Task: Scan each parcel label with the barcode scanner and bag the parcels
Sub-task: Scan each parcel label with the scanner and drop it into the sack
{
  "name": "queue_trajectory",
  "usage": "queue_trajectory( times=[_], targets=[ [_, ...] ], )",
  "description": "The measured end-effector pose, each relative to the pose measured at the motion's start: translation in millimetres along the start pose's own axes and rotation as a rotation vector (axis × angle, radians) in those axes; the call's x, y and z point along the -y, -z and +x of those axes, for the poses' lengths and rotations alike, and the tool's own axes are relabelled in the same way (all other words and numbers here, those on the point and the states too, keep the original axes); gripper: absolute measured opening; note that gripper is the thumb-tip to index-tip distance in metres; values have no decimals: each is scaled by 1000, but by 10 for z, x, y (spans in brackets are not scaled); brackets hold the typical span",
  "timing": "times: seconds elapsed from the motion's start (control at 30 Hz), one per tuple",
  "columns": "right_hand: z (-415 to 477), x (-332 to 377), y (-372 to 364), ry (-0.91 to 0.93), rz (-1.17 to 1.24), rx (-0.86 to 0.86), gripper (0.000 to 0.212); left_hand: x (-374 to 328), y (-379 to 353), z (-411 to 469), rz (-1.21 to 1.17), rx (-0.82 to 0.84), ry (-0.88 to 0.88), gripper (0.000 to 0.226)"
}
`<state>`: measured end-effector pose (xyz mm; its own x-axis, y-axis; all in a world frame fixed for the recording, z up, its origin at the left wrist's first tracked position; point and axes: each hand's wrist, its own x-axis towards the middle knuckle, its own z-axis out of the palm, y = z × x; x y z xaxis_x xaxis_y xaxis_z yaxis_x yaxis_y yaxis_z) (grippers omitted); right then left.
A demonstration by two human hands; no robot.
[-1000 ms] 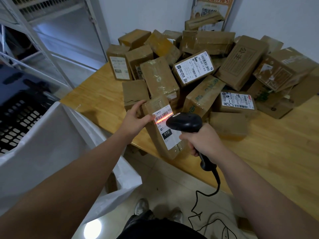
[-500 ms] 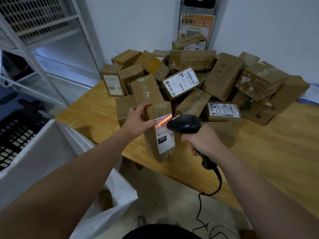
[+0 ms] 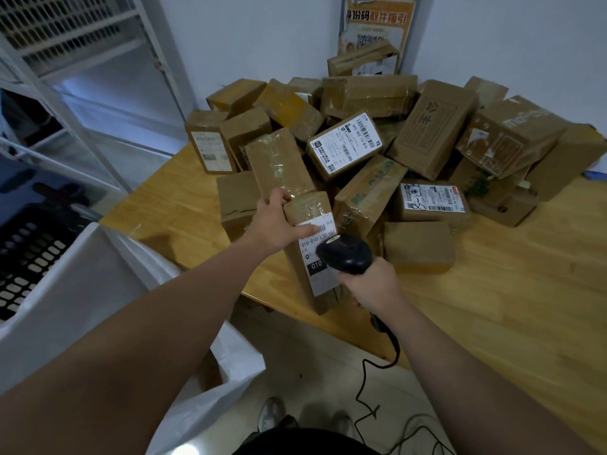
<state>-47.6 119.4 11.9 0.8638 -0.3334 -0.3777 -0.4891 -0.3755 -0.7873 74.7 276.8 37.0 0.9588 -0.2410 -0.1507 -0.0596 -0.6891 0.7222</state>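
Note:
My left hand [image 3: 277, 224] grips the upper end of a long brown cardboard parcel [image 3: 310, 280] that stands tilted at the front edge of the wooden table [image 3: 512, 310]. Its thumb lies across the white label [image 3: 317, 257], which faces me. My right hand [image 3: 372, 284] holds a black corded barcode scanner [image 3: 346, 254] by its handle, the head close over the label's right side. No red scan line shows on the label. A white bag [image 3: 108, 290] hangs open at the lower left, beside the table.
A heap of several brown parcels [image 3: 371, 139] covers the table's far half, some with white labels facing up. The scanner cable [image 3: 371, 389] trails to the tiled floor. A black perforated crate [image 3: 29, 254] and a white metal rack [image 3: 82, 60] stand on the left.
The red scan line on the label has gone out. The scanner head has moved in closer over the label, and the parcel stands a bit more upright.

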Motion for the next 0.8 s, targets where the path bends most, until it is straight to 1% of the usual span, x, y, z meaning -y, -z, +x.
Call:
queue_trajectory(
  times=[0.17,0.27,0.5,0.6,0.67,0.8],
  targets=[
    [-129,146,155,17,83,21,13,-2,-14,-1,119,-54,-106,75],
    [-202,196,246,7,101,53,21,6,-34,-4,178,-86,-145,73],
    [-290,306,385,-70,151,55,17,-7,-85,-67,167,-81,-140,70],
    [-360,336,386,-78,129,80,14,10,-101,-113,118,-46,-98,71],
    [-415,358,393,-77,105,90,12,24,-113,-167,75,-7,-40,70],
    [-526,438,416,-75,36,153,11,259,-123,-306,-179,108,173,67]
  ],
)
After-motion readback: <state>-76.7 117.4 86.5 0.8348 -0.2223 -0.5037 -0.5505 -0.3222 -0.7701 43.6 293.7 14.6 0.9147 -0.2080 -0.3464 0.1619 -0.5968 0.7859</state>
